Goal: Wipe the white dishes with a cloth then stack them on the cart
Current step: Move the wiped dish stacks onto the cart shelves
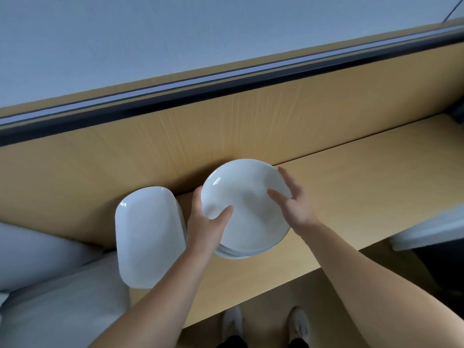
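Head view, and the top plate point(248, 204) sits right at centre frame, round and white, held over the stack of round plates point(238, 254). Whether it touches the stack cannot be told. The left hand point(208, 227) grips its left rim, thumb laid on the face, fingers wrapped behind the edge. The right hand point(296, 207) takes the right rim, thumb on the inner face, fingers spread fairly wide along the outside.

Beneath, a few more rims peek out at the lower edge; the exact count is not readable. Just left of centre lies a pile of oblong dishes point(148, 237), also white, close beside the left wrist; its number is unclear too.

Everything rests on a pale wooden surface point(364, 192) that runs off toward the right of the frame with bare board there. A wooden back panel point(175, 136) rises directly behind the plates, topped by a dark rail point(226, 84), with a grey-white wall point(175, 33) filling the upper frame. The front edge cuts diagonally across the lower right.

Pale cloth point(50, 297) fills the lower left, a blurred white object point(431, 229) pokes in at the right edge, and two shoes point(232, 322) show at the bottom.
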`<state>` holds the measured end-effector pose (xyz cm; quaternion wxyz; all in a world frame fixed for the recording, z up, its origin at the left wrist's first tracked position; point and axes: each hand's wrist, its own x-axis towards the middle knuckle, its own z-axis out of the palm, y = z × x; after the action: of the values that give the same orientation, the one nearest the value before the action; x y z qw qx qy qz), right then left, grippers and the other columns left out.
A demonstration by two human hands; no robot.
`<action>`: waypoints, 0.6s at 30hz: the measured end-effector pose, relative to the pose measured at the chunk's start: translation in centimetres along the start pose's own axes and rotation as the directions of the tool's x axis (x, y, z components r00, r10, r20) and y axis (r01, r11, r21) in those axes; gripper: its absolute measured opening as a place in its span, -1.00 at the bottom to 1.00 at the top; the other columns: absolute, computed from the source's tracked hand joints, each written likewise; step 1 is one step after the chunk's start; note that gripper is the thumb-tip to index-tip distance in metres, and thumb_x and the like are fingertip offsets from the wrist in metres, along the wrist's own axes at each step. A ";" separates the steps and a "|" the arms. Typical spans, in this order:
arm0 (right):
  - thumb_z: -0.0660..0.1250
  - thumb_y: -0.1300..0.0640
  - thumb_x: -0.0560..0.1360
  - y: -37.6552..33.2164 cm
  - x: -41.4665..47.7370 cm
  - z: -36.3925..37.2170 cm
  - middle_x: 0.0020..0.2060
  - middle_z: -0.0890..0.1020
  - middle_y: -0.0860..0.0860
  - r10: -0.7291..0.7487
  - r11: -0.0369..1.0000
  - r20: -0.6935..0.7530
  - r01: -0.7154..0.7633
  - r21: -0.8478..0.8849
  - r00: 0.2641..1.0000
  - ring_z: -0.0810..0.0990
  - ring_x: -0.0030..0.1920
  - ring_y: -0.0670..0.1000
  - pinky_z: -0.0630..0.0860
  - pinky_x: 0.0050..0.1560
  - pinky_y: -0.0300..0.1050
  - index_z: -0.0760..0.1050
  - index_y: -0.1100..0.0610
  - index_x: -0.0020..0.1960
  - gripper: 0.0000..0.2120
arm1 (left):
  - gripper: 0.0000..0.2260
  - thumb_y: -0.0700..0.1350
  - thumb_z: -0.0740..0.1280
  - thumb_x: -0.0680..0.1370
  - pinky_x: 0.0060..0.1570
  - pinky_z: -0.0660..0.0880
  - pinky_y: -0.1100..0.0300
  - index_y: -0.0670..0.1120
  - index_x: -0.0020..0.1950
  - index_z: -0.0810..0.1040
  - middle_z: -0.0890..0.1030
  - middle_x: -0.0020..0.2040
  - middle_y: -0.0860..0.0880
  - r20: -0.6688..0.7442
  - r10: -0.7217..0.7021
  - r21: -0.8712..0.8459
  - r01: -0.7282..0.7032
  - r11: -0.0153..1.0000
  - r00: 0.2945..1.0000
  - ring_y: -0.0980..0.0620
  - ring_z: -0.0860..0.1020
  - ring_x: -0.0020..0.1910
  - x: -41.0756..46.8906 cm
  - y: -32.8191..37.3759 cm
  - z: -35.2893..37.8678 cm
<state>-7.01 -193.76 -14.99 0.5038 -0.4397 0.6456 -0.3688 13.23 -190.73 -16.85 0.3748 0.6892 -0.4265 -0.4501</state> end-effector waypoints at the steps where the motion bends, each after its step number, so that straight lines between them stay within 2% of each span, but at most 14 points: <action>1: 0.37 -0.08 0.36 0.0 -0.2 0.0 0.36 0.45 -0.17 0.001 1.000 -0.020 0.000 0.018 1.000 0.45 0.33 -0.09 0.40 0.31 -0.11 0.25 -0.13 0.51 -0.26 | -0.37 0.11 0.45 0.35 0.15 0.51 0.00 0.28 0.36 0.27 0.51 0.16 0.29 0.008 0.019 0.013 -0.019 1.000 1.000 0.19 0.51 0.15 0.2 0.2 -0.1; 6: 0.42 0.05 0.50 -0.8 -2.3 -0.9 0.29 0.50 -0.20 -0.040 0.994 -0.162 0.056 0.094 0.986 0.51 0.25 -0.11 0.46 0.23 -0.15 0.26 -0.15 0.49 -0.37 | -0.27 0.12 0.41 0.45 0.13 0.31 0.27 0.26 0.51 0.07 0.36 0.25 0.33 0.089 0.088 0.064 -0.094 0.994 0.992 0.27 0.37 0.19 0.4 3.1 -0.5; 8: 0.43 0.06 0.50 -1.5 -3.1 -1.4 0.21 0.52 -0.26 -0.044 0.991 -0.217 0.069 0.113 0.975 0.52 0.20 -0.14 0.47 0.09 -0.28 0.29 -0.15 0.48 -0.39 | -0.28 0.14 0.39 0.47 0.14 0.30 0.28 0.26 0.51 0.07 0.35 0.27 0.33 0.123 0.136 0.083 -0.147 0.986 0.983 0.28 0.35 0.22 0.4 4.2 -0.3; 10: 0.42 0.08 0.50 -2.0 -4.7 -2.9 0.23 0.50 -0.22 -0.052 0.984 -0.285 0.098 0.148 0.957 0.52 0.19 -0.13 0.45 0.04 -0.30 0.30 -0.16 0.47 -0.40 | -0.30 0.15 0.38 0.47 0.15 0.29 0.29 0.26 0.51 0.08 0.34 0.27 0.34 0.183 0.189 0.084 -0.207 0.975 0.965 0.28 0.34 0.23 -0.2 5.8 0.6; 13: 0.43 0.09 0.49 -2.4 -7.3 -5.7 0.31 0.45 -0.15 -0.078 0.977 -0.384 0.147 0.152 0.920 0.47 0.23 -0.07 0.46 0.10 -0.17 0.31 -0.15 0.48 -0.39 | -0.31 0.16 0.39 0.46 0.16 0.29 0.27 0.26 0.50 0.10 0.34 0.25 0.32 0.267 0.258 0.072 -0.286 0.956 0.929 0.25 0.34 0.23 -1.7 8.0 2.6; 16: 0.44 0.09 0.48 -1.9 -10.6 -9.3 0.36 0.42 -0.15 -0.088 0.973 -0.480 0.178 0.146 0.873 0.44 0.31 -0.02 0.49 0.25 0.03 0.30 -0.17 0.47 -0.37 | -0.31 0.14 0.37 0.48 0.16 0.29 0.25 0.23 0.51 0.09 0.33 0.24 0.30 0.361 0.323 0.060 -0.368 0.928 0.875 0.24 0.33 0.20 -4.1 10.1 5.4; 18: 0.44 0.04 0.47 -1.0 -13.4 -11.8 0.39 0.40 -0.16 -0.089 0.974 -0.548 0.186 0.125 0.832 0.42 0.33 -0.01 0.48 0.28 0.11 0.29 -0.22 0.46 -0.37 | -0.32 0.14 0.37 0.48 0.17 0.31 0.24 0.22 0.51 0.09 0.33 0.24 0.30 0.422 0.366 0.050 -0.424 0.904 0.829 0.24 0.33 0.20 -6.5 11.2 7.5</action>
<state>-16.92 -181.17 -7.10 0.3105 -0.3183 0.6931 -0.5674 1.84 -189.66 -7.18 0.3139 0.5028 -0.6587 -0.4634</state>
